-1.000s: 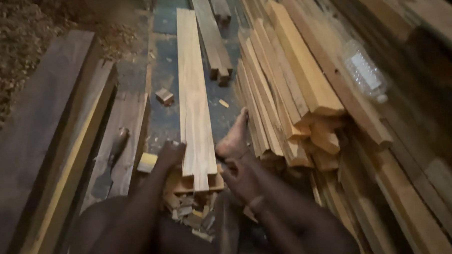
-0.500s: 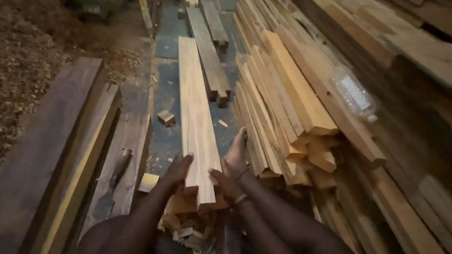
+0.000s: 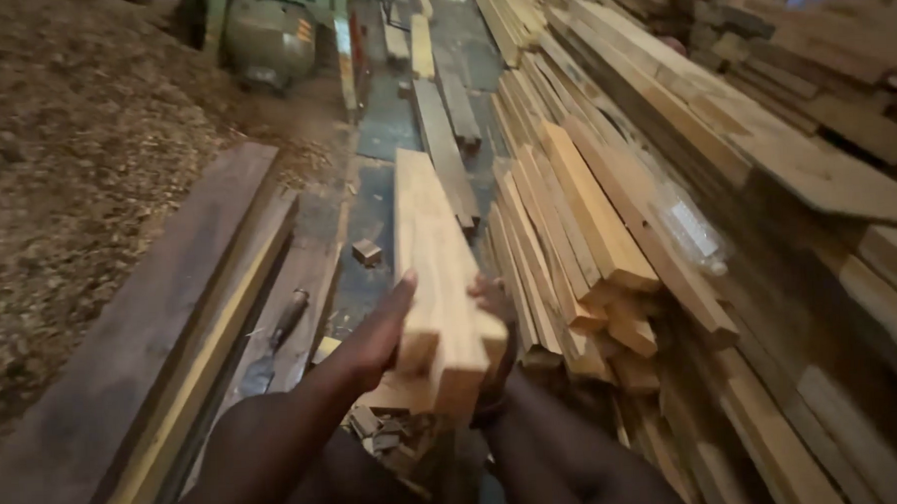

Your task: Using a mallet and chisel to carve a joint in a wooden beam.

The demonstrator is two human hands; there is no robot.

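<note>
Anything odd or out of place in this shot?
One thing: a clear plastic bottle lies on its side on the stacked planks, an odd item among the timber. Small offcuts are scattered on the floor under the bundle of planks that the left hand and right hand hold.

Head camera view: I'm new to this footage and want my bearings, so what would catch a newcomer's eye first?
Dead centre, a bundle of pale wooden slats is gripped at its near end between the left hand and the right hand, running away from the camera. To its right a big stack of sawn planks fills the frame, a clear plastic bottle lying on it. Left lie dark long boards beside sawdust-strewn ground.
</note>
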